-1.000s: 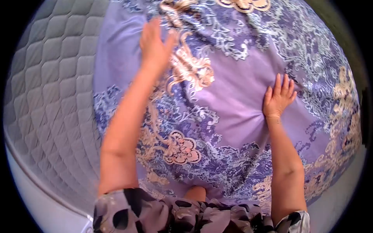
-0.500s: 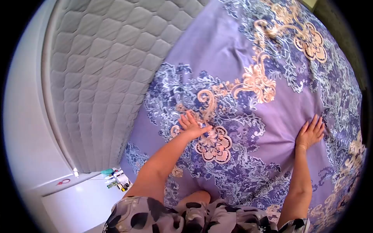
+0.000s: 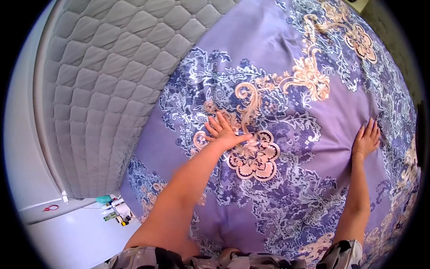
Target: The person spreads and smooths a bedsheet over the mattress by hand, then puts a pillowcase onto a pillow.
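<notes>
A purple bedspread (image 3: 342, 110) with blue-and-white leafy patterns and peach flowers spreads across most of the view. My left hand (image 3: 225, 134) rests on it, fingers spread, just up and left of a large peach flower motif. Farther right, my right hand (image 3: 367, 140) presses flat on the cloth with its fingers stretched out. Creases run leftward through the cloth from beside the right wrist. Neither hand grips anything.
A grey quilted panel (image 3: 103, 89) borders the bedspread on the left, against a pale wall (image 3: 27, 148). At lower left, several small items (image 3: 117, 210) lie by a white surface (image 3: 76, 237). A red ring-shaped object (image 3: 53, 207) is nearby.
My view has shifted, so the quilted panel and white surface sit farther left. Both hands appear higher and slightly right in view, but keep about the same places on the bedspread.
</notes>
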